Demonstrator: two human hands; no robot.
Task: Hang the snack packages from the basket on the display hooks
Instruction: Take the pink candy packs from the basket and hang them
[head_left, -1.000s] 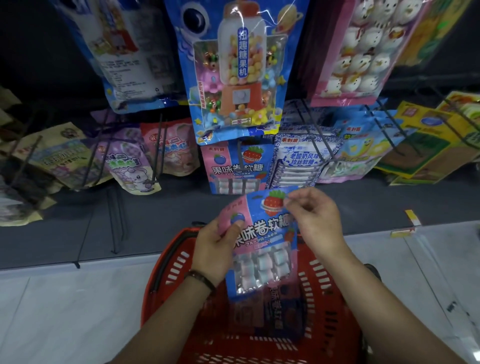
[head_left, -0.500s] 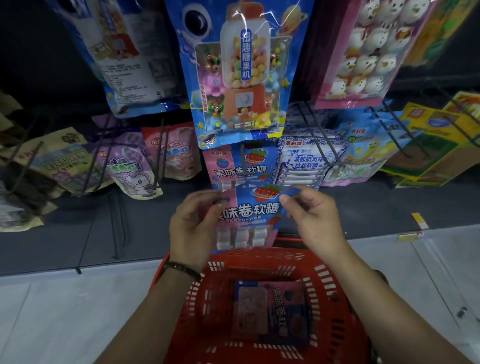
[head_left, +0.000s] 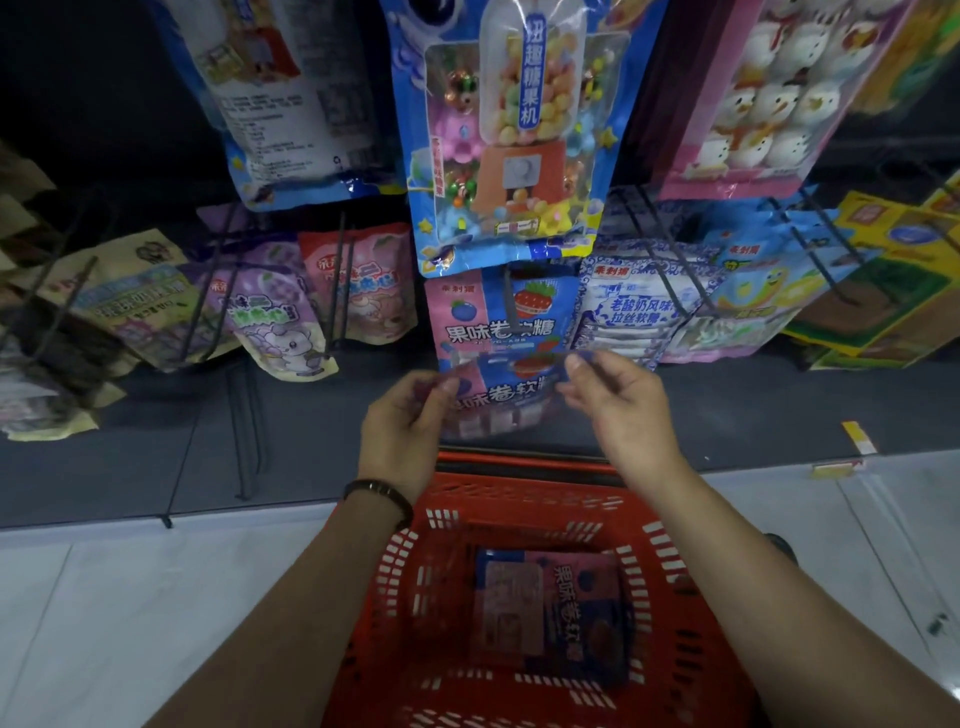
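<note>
Left fingers (head_left: 445, 387) pinch the top left corner of a pink-and-blue candy packet (head_left: 506, 397), right fingers (head_left: 576, 364) pinch its top right corner, so both hands are grasping it. Left hand (head_left: 405, 423) and right hand (head_left: 621, 410) hold the packet face-on to the camera, top edge stretched roughly level between them, print a bit blurred. Packet is in the air above the far rim of the red basket (head_left: 524, 496), its top edge overlapping the lower part of a matching packet (head_left: 493, 325) already hanging on the rack (head_left: 130, 457). That one sits on a dark wire hook (head_left: 506, 299) whose tip points out toward the camera; held packet is below the tip, can't tell if it touches it. One more packet of the same kind (head_left: 556, 608) lies flat on the basket floor, print sideways. Dark bracelet (head_left: 375, 492) on the left wrist. Above the hook hangs a big blue gumball-machine bag (head_left: 511, 135), right of it a pink snowman pack (head_left: 753, 98); blue-and-white packets (head_left: 631, 312) hang just right of the matching packet, purple and pink pouches (head_left: 280, 322) to the left. Basket stands on pale floor tiles (head_left: 130, 597) at the foot of the rack
</note>
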